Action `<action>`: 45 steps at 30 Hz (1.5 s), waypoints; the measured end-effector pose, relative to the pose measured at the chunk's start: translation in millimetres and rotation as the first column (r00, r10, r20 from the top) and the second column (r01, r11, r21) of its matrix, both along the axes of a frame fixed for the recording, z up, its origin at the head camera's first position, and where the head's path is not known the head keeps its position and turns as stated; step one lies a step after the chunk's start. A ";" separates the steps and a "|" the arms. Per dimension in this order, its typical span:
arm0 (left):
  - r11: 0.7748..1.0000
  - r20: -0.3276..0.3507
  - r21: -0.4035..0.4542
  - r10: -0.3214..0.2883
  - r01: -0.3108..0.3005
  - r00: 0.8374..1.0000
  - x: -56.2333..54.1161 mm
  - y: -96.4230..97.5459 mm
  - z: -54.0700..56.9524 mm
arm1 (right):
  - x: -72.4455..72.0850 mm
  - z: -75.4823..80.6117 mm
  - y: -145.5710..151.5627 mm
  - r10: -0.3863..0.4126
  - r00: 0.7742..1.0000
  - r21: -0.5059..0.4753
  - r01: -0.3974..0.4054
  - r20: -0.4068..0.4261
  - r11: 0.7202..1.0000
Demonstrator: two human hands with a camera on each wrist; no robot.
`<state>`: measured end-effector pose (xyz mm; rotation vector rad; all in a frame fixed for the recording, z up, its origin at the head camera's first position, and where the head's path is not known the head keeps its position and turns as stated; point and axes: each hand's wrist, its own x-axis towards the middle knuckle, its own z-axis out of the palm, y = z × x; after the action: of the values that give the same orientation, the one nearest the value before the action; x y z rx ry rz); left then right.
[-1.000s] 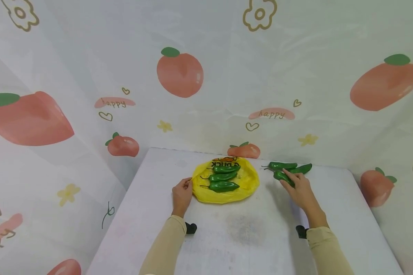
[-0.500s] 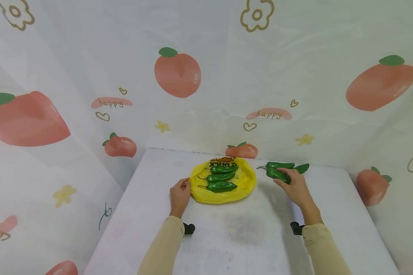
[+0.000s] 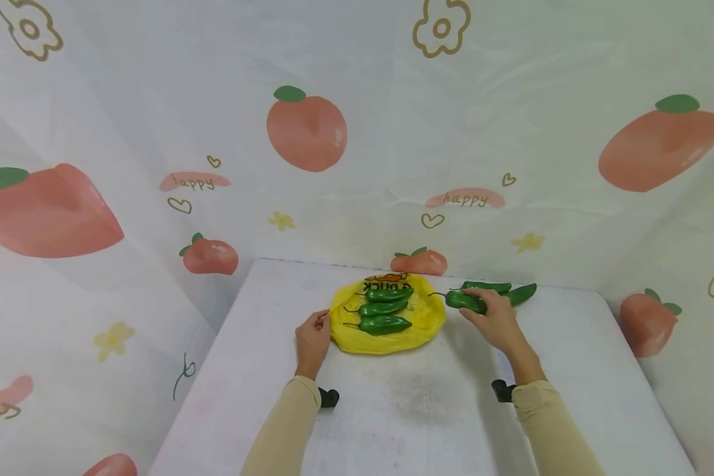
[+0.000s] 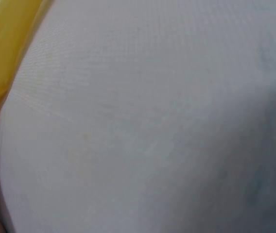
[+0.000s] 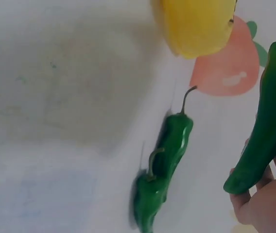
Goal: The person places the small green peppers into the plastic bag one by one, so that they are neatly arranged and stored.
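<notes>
A yellow plastic bag (image 3: 357,340) lies spread on the table with three green chili peppers (image 3: 385,324) in a row on it. My left hand (image 3: 313,340) pinches the bag's left edge; only a bit of that hand shows in the left wrist view. To the right of the bag, my right hand (image 3: 495,320) grips another green chili pepper (image 5: 269,116) between thumb and fingers, its stem pointing left toward the bag. In the right wrist view this pepper is raised off the table. Two more green peppers (image 5: 174,141) lie behind the right hand.
The white table (image 3: 381,423) backs onto a pale sheet (image 3: 369,132) printed with peaches, hearts and flowers. This sheet also rises at both sides of the table. A dark smudge (image 3: 425,396) marks the tabletop in front of the bag.
The right hand has lifted a pepper from the group at the right and carried it left toward the bag. The left hand has stayed at the bag's edge.
</notes>
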<state>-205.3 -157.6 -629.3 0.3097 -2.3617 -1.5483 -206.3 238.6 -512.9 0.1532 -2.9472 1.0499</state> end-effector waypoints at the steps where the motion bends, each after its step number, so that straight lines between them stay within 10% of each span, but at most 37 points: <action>1: 1.000 -0.002 0.000 -0.003 0.003 1.000 0.1 0.5 0.2 | -0.4 0.7 -0.9 0.008 1.000 0.001 -0.008 -0.005 1.000; 25: 1.000 -0.007 0.008 0.003 -0.003 1.000 0.2 2.2 -0.1 | -25.1 14.8 -38.5 0.178 0.979 -0.014 -0.180 -0.096 0.984; 45: 1.000 -0.019 -0.010 0.015 -0.015 1.000 -0.8 1.3 -0.8 | -37.6 16.8 -75.9 0.184 0.983 -0.027 -0.184 -0.001 0.983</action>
<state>-206.2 -156.3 -630.1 0.3087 -2.3470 -1.5247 -243.9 162.6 -496.0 0.4316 -2.9650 1.1081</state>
